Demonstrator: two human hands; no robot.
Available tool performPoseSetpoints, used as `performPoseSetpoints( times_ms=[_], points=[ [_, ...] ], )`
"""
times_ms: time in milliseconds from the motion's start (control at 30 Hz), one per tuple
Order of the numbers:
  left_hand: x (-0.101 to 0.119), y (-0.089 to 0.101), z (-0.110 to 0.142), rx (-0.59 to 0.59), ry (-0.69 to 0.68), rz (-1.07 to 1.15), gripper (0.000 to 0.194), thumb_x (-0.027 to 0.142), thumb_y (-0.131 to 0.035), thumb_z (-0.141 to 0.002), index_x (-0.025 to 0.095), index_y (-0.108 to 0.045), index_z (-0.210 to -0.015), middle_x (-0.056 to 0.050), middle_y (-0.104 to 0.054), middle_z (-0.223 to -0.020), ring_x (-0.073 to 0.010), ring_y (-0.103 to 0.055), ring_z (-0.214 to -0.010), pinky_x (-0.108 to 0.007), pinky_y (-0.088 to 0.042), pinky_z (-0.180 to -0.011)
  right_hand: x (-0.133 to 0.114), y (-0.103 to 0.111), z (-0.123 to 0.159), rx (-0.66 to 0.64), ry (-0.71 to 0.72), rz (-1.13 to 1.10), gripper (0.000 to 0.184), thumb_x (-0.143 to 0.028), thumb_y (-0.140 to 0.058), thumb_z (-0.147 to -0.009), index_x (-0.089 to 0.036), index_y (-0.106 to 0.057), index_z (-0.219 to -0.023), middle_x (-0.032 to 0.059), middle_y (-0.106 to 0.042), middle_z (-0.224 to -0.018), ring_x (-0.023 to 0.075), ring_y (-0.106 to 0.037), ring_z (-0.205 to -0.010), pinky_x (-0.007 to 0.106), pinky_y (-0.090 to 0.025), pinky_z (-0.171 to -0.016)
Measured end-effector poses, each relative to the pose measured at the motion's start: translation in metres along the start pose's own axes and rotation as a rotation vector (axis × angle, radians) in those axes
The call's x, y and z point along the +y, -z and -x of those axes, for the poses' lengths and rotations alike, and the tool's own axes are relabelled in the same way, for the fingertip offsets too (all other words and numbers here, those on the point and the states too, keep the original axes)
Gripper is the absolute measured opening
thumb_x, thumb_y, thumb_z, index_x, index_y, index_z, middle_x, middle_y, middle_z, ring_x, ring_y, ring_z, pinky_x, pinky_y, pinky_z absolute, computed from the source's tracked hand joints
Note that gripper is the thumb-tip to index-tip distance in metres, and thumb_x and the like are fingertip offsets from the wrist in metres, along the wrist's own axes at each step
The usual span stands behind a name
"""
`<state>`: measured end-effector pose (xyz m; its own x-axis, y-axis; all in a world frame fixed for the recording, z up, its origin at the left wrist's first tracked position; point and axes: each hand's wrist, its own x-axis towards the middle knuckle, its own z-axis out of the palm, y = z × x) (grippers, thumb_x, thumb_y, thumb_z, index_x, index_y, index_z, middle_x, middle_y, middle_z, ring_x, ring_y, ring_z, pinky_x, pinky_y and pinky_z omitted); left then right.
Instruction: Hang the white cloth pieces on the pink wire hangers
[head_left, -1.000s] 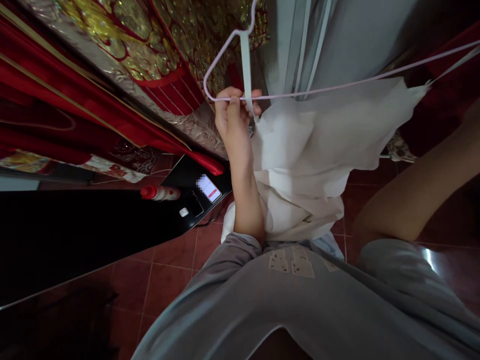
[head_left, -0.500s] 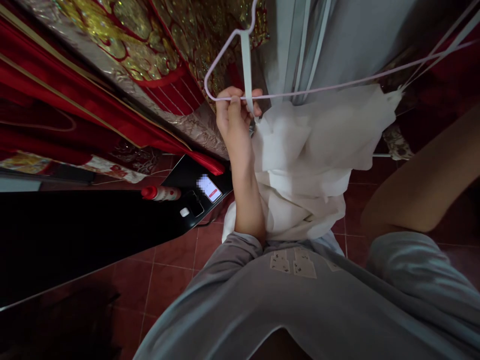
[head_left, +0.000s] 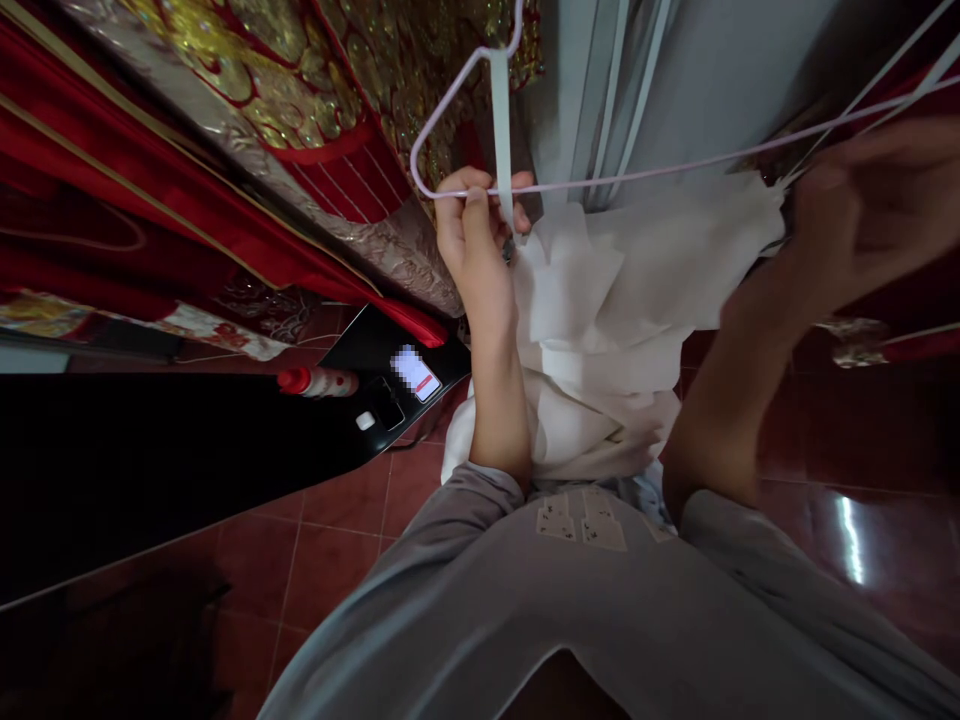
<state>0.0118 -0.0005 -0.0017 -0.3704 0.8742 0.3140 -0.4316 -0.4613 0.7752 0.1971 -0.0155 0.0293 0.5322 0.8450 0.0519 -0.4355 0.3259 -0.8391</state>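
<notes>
My left hand (head_left: 476,225) pinches the lower bar of a pale pink clothes hanger (head_left: 637,178) near its left corner. A white strap (head_left: 500,120) loops over the hanger at that hand and runs down to a white garment (head_left: 615,290). The garment hangs in loose folds below the bar and in front of me. At the right, thin pale straps stretch from the garment's other top corner across the hanger bar and out of view. My right hand (head_left: 870,205) is beside that corner, smeared by motion, and its grip cannot be made out.
Red and gold sequined garments (head_left: 322,110) hang at the left. A black table (head_left: 187,460) holds a red-capped bottle (head_left: 319,382), a lit phone (head_left: 416,373), a dark phone-like device (head_left: 386,403) and a small white case (head_left: 365,421). Grey panels (head_left: 690,80) stand behind the hanger.
My right hand has come into view from the right, beside the garment's right top corner. That corner has shifted left and lower. My left hand keeps its pinch on the hanger.
</notes>
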Motion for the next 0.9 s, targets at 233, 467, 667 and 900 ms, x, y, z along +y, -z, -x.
performPoseSetpoints(
  times_ms=[233,467,667,900],
  points=[
    [0.001,-0.001,0.006,0.007,-0.003,-0.044,0.024,0.012,-0.032,-0.101,0.026,-0.046,-0.086,-0.002,-0.067,-0.084,-0.0189,-0.059,-0.069,-0.033,-0.044,-0.072,0.046,-0.017,0.011,-0.396,-0.041,0.199,0.022,-0.026,-0.061,-0.073,-0.018,-0.061,-0.093,0.0021,-0.062,-0.090,0.0064,-0.057,-0.064,0.019,-0.045,-0.056],
    [0.001,-0.002,0.011,-0.008,0.001,-0.084,0.020,0.014,-0.034,-0.103,0.024,-0.045,-0.091,-0.003,-0.066,-0.084,-0.0199,-0.063,-0.087,-0.034,-0.044,-0.085,0.037,-0.007,0.009,-0.419,-0.154,-0.090,0.026,-0.046,-0.040,-0.084,-0.022,-0.041,-0.092,0.0001,-0.049,-0.097,0.0034,-0.046,-0.064,0.019,-0.043,-0.061],
    [0.006,0.013,0.007,-0.083,0.081,-0.208,0.023,0.003,-0.048,-0.097,0.018,-0.061,-0.085,-0.005,-0.063,-0.083,-0.0204,-0.057,-0.091,-0.032,-0.040,-0.088,0.043,-0.009,0.022,-0.475,-0.184,-0.064,0.023,-0.043,-0.037,-0.086,-0.021,-0.037,-0.093,0.0000,-0.047,-0.103,0.0040,-0.043,-0.063,0.020,-0.041,-0.061],
    [0.036,0.008,0.011,-0.109,0.174,-0.252,0.018,0.022,-0.056,-0.097,0.023,-0.065,-0.081,-0.007,-0.063,-0.083,-0.0229,-0.056,-0.077,-0.030,-0.039,-0.059,0.043,-0.006,0.017,-0.513,-0.191,-0.048,0.022,-0.039,-0.043,-0.081,-0.023,-0.037,-0.095,-0.0007,-0.048,-0.107,0.0048,-0.042,-0.066,0.019,-0.040,-0.059]
  ],
)
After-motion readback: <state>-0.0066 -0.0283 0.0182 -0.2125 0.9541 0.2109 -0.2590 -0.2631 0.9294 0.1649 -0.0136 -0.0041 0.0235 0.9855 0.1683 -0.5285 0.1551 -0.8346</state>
